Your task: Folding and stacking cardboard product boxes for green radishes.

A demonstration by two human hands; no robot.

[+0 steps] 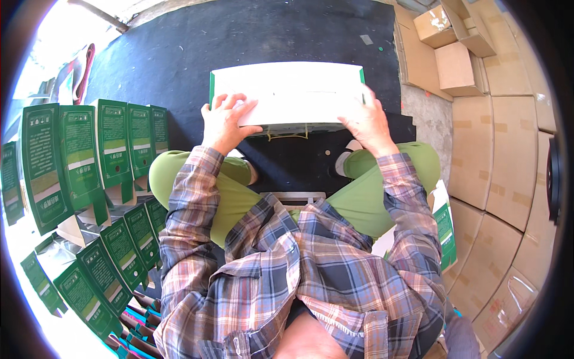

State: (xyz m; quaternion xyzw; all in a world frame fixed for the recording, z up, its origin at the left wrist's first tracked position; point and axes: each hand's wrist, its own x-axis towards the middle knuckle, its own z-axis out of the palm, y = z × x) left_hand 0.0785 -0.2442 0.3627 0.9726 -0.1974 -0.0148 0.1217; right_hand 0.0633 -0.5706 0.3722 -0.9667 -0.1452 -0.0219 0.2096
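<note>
In front of me is a long cardboard box, its white face turned up and green showing at both ends. My left hand grips its left end, fingers over the white face and thumb along the near edge. The right end is held by my right hand, with the thumb at the near edge. A thin yellow cord loop hangs out at the box's near side. The box's underside is hidden.
Green printed boxes stand stacked in rows on my left. Brown cartons are piled along the right, with open cartons at the far right. A black mat covers the ground ahead. Another green and white box stands beside my right elbow.
</note>
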